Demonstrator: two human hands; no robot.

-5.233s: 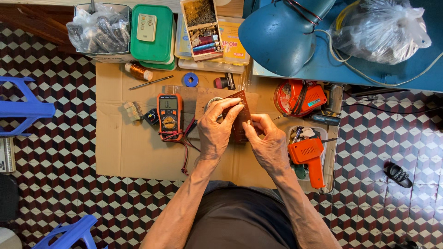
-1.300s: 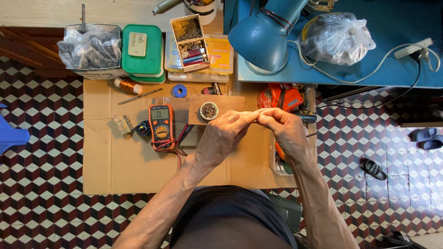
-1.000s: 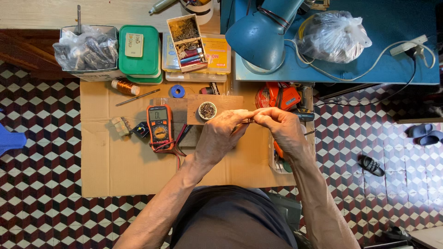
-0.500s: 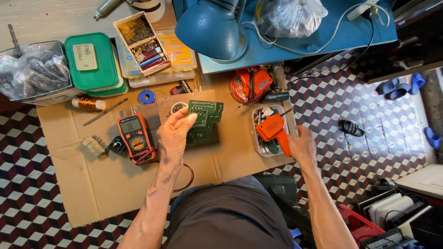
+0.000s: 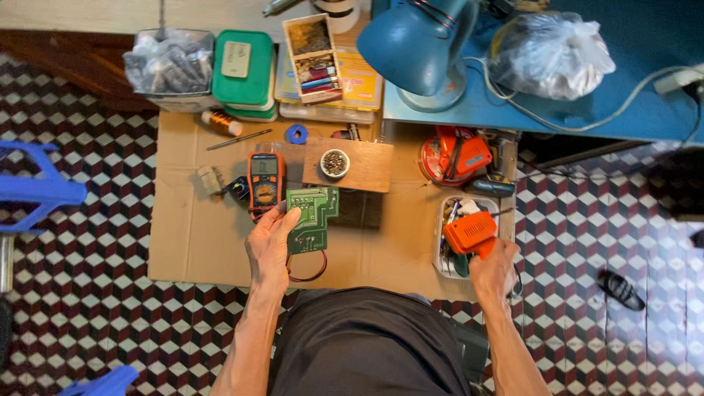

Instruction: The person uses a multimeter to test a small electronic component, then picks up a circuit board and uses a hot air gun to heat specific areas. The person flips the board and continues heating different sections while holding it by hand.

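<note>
Two things in hand. Green circuit board point(image 5: 312, 218) sits at centre frame, held flat over the cardboard sheet point(image 5: 191, 242); left hand point(image 5: 270, 246) has its fingers closed on the board's lower-left edge, thumb on top. Board's long axis runs roughly up-down in frame, stepped corner at upper right. A red wire loop point(image 5: 312, 270) hangs from its lower edge.

Orange soldering gun point(image 5: 469, 233) is at right of centre, well apart from the board; right hand point(image 5: 493, 273) is wrapped around its grip, body pointing to frame left, toward the board. Tip itself is too small to make out. It sits over a white tray point(image 5: 444, 249) of tools.

So the board lies left of the gun, on about the same height in frame, clear cardboard between them.

Just above the board: orange multimeter point(image 5: 266, 180), wooden block point(image 5: 359, 165) with a small round tin point(image 5: 334, 163) on it. Blue lamp point(image 5: 414, 44) at upper centre.
</note>
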